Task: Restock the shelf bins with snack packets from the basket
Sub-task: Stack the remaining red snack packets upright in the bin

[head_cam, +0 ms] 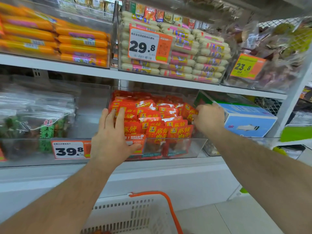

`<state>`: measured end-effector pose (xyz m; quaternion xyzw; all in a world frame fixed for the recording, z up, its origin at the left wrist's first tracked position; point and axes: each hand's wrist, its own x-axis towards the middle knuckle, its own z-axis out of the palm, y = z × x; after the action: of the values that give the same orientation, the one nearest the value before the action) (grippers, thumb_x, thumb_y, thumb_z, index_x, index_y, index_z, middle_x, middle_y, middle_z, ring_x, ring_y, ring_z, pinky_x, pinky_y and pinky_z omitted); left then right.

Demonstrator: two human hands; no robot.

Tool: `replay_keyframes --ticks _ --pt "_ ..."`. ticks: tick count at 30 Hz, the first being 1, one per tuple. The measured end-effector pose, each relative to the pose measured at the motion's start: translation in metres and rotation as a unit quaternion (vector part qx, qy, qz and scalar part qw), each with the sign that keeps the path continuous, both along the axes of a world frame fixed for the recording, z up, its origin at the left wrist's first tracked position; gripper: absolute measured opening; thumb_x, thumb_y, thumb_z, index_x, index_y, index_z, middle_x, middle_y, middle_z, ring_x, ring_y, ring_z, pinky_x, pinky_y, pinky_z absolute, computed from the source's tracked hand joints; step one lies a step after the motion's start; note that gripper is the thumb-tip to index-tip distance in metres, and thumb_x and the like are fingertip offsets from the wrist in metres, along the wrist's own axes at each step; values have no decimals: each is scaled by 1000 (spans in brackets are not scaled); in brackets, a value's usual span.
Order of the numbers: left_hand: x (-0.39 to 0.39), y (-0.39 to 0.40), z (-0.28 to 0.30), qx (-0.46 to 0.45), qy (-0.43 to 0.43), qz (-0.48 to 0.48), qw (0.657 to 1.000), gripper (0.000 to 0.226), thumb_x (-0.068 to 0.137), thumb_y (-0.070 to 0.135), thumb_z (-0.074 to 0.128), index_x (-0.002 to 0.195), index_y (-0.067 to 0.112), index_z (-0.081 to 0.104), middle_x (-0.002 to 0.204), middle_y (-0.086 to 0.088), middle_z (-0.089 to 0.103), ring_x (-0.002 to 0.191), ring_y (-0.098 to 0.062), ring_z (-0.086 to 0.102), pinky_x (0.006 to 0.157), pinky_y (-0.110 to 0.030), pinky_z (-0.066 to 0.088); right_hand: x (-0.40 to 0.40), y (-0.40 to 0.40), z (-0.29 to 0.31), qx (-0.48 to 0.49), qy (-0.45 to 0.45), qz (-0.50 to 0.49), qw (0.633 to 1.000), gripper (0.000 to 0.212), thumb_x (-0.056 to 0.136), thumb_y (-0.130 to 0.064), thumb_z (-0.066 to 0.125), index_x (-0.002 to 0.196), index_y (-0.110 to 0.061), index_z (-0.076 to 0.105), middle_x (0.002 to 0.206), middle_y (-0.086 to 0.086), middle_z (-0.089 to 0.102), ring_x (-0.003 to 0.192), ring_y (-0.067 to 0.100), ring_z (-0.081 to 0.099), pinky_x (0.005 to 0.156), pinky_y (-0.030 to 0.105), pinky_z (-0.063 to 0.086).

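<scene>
Head view shows both hands reaching into the clear bin (199, 146) at the centre of the frame, on the lower shelf. That bin is packed with red snack packets (162, 119) standing in rows. The left hand (111, 139) lies with straight fingers against the left end of the rows, its thumb over the bin's front wall near a small orange tag (136, 141); it grasps nothing. The right hand (209, 117) is curled at the right end of the rows, its fingertips on a packet there, though whether it truly pinches the packet cannot be told. A white basket (128, 215) with an orange handle sits at the bottom centre of the frame; its contents are barely visible. Left of the red packets, a bin of clear bags carries a price card (69, 150) reading 39.8. Just right of the right hand lies a blue box (249, 119). On the upper shelf, orange sausages (55, 38) fill the upper left and pale sausages (194, 61) the upper centre.
</scene>
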<state>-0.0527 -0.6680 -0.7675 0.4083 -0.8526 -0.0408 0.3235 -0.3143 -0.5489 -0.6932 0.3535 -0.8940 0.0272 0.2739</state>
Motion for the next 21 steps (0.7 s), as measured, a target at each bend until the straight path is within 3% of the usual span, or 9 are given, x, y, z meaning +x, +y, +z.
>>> replay_keyframes --ticks 4,9,12,16,21 --pt "1 1 2 2 -8 1 1000 121 64 72 72 154 21 8 159 -5 21 150 -23 2 100 -54 45 -8 -9 -9 62 4 -24 998 25 89 -35 64 109 -24 71 119 9 58 118 31 45 97 41 37" --pt "0 1 4 3 -26 4 1000 122 65 75 69 154 22 3 161 -3 16 150 -22 -2 102 -51 44 -12 -14 -15 64 4 -33 997 26 88 -27 64 114 -26 69 126 11 51 123 32 41 101 43 35" --pt "1 2 6 11 -35 5 999 123 65 75 68 154 22 2 162 -4 12 151 -22 -4 105 -50 42 -18 -12 -13 20 -7 -23 1000 36 85 -43 71 116 -25 67 123 11 53 121 32 42 100 42 37" --pt "2 4 7 21 -38 -3 999 123 66 77 65 154 22 -2 163 -3 6 150 -22 -7 107 -49 40 -7 -1 -10 -117 -28 28 992 26 91 -35 64 105 -14 71 110 12 60 110 32 49 92 42 41" --pt "7 3 11 52 -14 -46 998 124 65 67 73 154 23 -1 163 -2 -5 150 -23 -7 109 -50 39 55 -1 -16 -261 4 218 940 24 86 -27 59 75 -9 70 82 10 60 81 33 55 73 40 44"
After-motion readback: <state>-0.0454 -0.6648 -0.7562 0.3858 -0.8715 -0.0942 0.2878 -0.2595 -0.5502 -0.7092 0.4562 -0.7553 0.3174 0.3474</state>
